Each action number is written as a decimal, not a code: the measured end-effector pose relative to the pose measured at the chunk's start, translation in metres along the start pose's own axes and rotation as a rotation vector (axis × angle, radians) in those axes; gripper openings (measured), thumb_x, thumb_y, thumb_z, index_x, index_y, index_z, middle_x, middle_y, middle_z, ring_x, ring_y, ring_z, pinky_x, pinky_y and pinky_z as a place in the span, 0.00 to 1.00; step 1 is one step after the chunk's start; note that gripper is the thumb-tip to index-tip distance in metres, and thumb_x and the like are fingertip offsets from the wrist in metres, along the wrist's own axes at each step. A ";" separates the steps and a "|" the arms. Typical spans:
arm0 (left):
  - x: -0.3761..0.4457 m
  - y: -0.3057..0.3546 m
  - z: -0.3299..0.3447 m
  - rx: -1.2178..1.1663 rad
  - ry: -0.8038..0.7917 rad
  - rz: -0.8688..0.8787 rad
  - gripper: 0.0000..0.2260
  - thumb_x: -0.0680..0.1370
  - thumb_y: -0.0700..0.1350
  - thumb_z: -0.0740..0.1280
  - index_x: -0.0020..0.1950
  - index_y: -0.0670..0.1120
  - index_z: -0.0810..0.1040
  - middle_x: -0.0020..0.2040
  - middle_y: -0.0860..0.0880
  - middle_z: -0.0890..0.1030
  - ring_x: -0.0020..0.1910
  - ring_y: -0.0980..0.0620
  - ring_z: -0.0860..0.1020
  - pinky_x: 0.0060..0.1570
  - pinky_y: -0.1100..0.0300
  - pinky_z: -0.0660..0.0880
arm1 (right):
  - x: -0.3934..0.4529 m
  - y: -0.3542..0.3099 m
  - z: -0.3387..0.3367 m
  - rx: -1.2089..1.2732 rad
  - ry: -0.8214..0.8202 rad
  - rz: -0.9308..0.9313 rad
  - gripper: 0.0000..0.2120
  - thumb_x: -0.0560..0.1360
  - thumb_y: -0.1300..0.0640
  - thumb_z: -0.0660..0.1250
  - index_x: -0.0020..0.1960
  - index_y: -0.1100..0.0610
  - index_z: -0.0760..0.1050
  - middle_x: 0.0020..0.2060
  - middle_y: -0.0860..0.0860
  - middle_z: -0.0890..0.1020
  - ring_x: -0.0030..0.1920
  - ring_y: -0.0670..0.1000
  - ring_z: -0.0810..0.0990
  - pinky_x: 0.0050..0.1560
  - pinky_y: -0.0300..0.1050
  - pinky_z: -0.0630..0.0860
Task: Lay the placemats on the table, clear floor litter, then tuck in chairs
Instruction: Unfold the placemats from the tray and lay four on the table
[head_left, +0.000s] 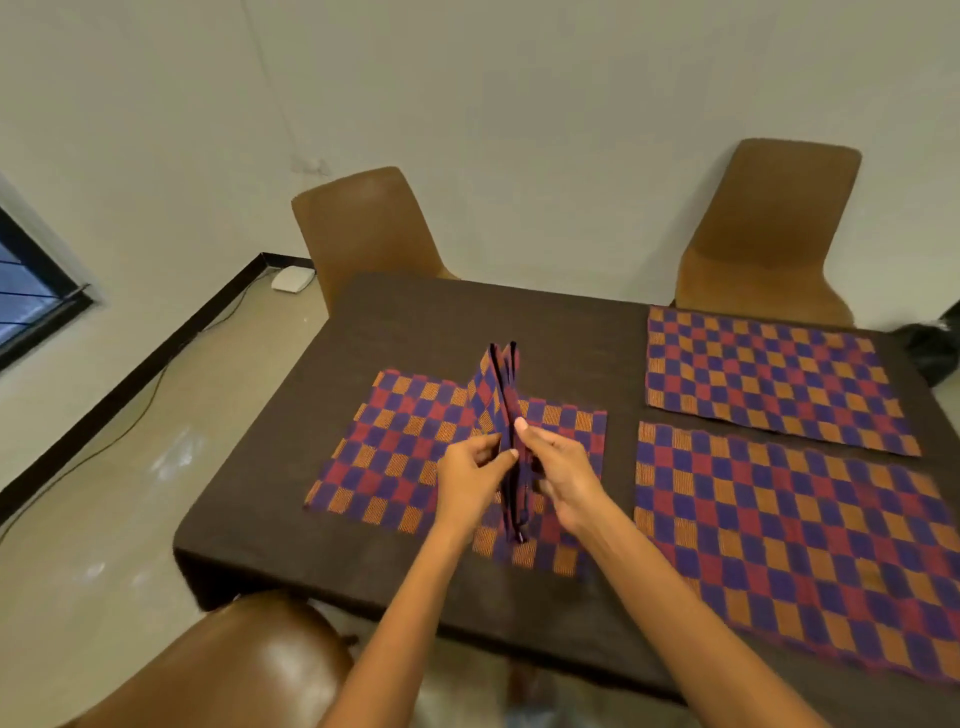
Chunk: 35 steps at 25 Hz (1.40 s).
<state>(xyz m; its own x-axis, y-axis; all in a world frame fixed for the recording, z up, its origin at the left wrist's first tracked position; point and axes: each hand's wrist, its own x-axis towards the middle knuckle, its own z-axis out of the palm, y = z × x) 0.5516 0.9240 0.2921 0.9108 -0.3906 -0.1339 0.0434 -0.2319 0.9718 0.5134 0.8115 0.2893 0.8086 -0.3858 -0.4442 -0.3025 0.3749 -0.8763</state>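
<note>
Standing closest on the left is a brown chair (223, 670), its glossy back just off the table's near-left corner. Beyond it, the dark-clothed table (270, 519) carries a flat placemat (789, 545) at near right. Over the table's middle, the left hand (470, 480) and right hand (563, 478) meet, each pinching one side of a folded stack of placemats (506, 410) held on edge, thumbs and fingers curled round it. Under the stack lies another checked placemat (395, 441), spread flat. Farther right, a third flat mat (769, 374) lies at the far edge. Two more brown chairs (363, 228) (769, 223) stand against the wall behind the table. A white device (292, 279) sits on the floor at far left.
</note>
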 end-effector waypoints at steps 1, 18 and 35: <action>0.021 0.004 0.004 0.020 0.011 -0.002 0.08 0.74 0.38 0.68 0.46 0.51 0.82 0.43 0.48 0.85 0.46 0.50 0.83 0.50 0.46 0.80 | 0.020 -0.009 -0.001 -0.012 0.002 0.001 0.10 0.76 0.51 0.67 0.48 0.56 0.83 0.45 0.52 0.85 0.44 0.49 0.83 0.45 0.43 0.77; 0.212 0.010 0.025 0.208 -0.207 0.161 0.26 0.75 0.33 0.65 0.67 0.57 0.69 0.54 0.61 0.76 0.49 0.69 0.74 0.45 0.72 0.72 | 0.175 -0.071 -0.031 -0.281 0.171 -0.150 0.03 0.68 0.58 0.75 0.37 0.57 0.83 0.37 0.57 0.85 0.42 0.58 0.85 0.46 0.53 0.81; 0.259 0.008 0.015 0.625 -0.380 0.336 0.12 0.70 0.38 0.73 0.52 0.48 0.80 0.38 0.57 0.69 0.35 0.59 0.68 0.39 0.67 0.64 | 0.196 -0.070 -0.026 -0.607 0.127 -0.205 0.17 0.73 0.73 0.61 0.49 0.55 0.81 0.46 0.47 0.82 0.49 0.42 0.79 0.47 0.31 0.75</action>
<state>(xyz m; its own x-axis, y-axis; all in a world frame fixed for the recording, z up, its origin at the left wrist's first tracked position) 0.7820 0.8078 0.2623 0.6277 -0.7782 -0.0195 -0.5482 -0.4597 0.6987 0.6801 0.6874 0.2589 0.8258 -0.5091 -0.2426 -0.4096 -0.2456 -0.8786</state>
